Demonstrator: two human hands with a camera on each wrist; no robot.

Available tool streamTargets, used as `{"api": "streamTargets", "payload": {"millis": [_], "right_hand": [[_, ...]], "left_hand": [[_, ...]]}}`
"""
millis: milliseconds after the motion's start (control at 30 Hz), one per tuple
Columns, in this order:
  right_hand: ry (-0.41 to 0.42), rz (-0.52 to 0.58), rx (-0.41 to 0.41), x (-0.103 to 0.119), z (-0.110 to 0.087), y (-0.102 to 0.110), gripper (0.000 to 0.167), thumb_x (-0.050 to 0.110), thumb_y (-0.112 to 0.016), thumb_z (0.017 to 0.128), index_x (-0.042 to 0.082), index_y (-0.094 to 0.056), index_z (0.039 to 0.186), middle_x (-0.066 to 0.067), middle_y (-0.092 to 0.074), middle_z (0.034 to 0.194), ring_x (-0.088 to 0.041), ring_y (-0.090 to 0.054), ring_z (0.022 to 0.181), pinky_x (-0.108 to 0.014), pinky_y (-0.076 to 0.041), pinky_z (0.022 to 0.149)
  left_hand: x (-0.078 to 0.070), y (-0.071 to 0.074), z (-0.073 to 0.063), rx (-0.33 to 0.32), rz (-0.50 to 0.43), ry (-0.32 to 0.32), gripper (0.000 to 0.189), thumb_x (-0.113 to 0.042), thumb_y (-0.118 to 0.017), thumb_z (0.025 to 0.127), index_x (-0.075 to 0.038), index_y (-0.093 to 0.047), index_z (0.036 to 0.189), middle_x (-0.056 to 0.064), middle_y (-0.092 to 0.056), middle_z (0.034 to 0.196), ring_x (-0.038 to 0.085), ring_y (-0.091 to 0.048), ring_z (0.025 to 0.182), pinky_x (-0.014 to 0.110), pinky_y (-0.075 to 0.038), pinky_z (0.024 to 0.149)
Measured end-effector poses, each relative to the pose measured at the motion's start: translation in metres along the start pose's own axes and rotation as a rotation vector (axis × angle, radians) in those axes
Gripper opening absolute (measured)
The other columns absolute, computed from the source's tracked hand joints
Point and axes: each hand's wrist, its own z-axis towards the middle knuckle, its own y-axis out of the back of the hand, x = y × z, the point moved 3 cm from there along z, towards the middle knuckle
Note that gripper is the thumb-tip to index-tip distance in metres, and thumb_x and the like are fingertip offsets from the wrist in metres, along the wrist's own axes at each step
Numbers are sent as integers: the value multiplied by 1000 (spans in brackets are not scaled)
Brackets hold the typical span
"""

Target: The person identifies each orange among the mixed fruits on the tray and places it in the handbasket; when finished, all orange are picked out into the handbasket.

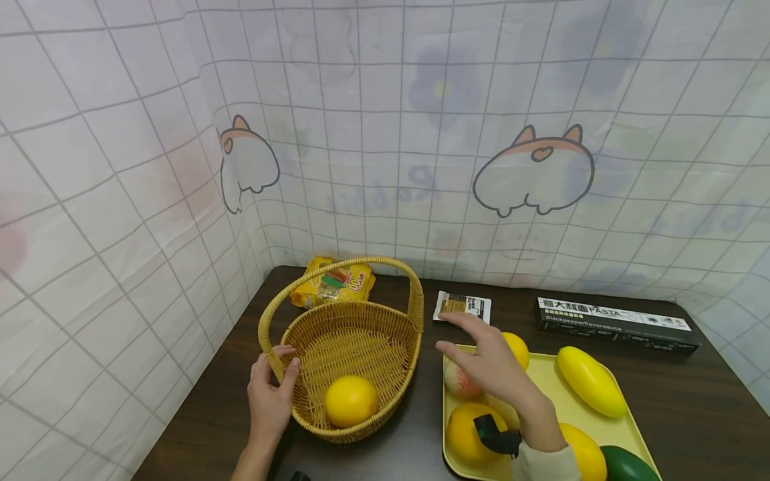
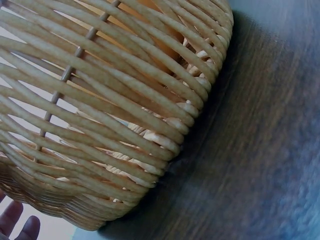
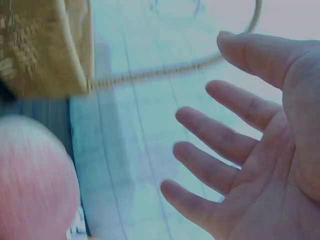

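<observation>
The wicker basket (image 1: 391, 401) stands at the left of the dark table (image 1: 198, 427), its handle upright. Contents: one round yellow fruit (image 1: 351, 401), resting near the front wall. A yellow snack packet (image 1: 337, 284) lies behind the basket.

The pale yellow tray (image 1: 556, 401) sits at the right. Contents, left to right: a pink-blushed peach (image 1: 457, 385), a large orange fruit (image 1: 466, 434), a yellow fruit (image 1: 519, 349) partly hidden by the right hand, a yellow-orange fruit (image 1: 585, 453), an elongated yellow fruit (image 1: 592, 382) and a dark green fruit (image 1: 628, 465).

Left hand (image 1: 269, 397): grips the basket's left rim at the handle foot, fingers and thumb either side.

Right hand (image 1: 494, 364): raised above the tray's left edge, near the peach; grip wide, fingers spread, thumb apart.
</observation>
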Motion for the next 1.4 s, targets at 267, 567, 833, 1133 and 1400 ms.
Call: {"api": "streamTargets", "payload": {"millis": [267, 567, 833, 1133, 1400], "right_hand": [[-97, -41, -169, -29, -8, 35, 46, 28, -65, 95, 12, -55, 137, -13, -52, 140, -37, -48, 127, -58, -40, 99], [-225, -66, -174, -53, -15, 48, 51, 32, -64, 96, 8, -52, 139, -20, -46, 144, -42, -42, 132, -58, -36, 103], [-337, -80, -75, -66, -15, 48, 61, 40, -63, 95, 7, -46, 144, -22, -42, 147, -48, -39, 132, -61, -37, 101], [-453, -151, 77, -74, -18, 43, 70, 39, -68, 90, 3, -42, 145, -28, -44, 143, -48, -44, 124, -60, -40, 95], [-490, -149, 85, -78, -19, 42, 70, 32, -73, 87, 3, -44, 144, -29, -53, 132, -39, -56, 107, -52, -46, 86]], "left_hand": [[0, 1, -1, 0, 4, 2, 18, -6, -68, 91, -2, -69, 109, 10, -64, 113, 19, -50, 108, 37, -34, 89], [0, 1, 0, 4, 11, 3, 18, -6, -69, 91, -4, -69, 108, 10, -64, 113, 19, -49, 108, 36, -34, 89], [0, 0, -1, 11, 7, 24, 20, -6, -69, 90, -3, -68, 110, 9, -63, 115, 17, -48, 108, 37, -35, 88], [-1, 0, 0, 14, 4, 22, 20, -8, -69, 91, -3, -68, 110, 9, -63, 114, 17, -48, 107, 38, -34, 88], [0, 0, 0, 11, 15, 25, 21, -3, -70, 89, -4, -69, 110, 9, -63, 114, 17, -48, 107, 39, -34, 88]]}}
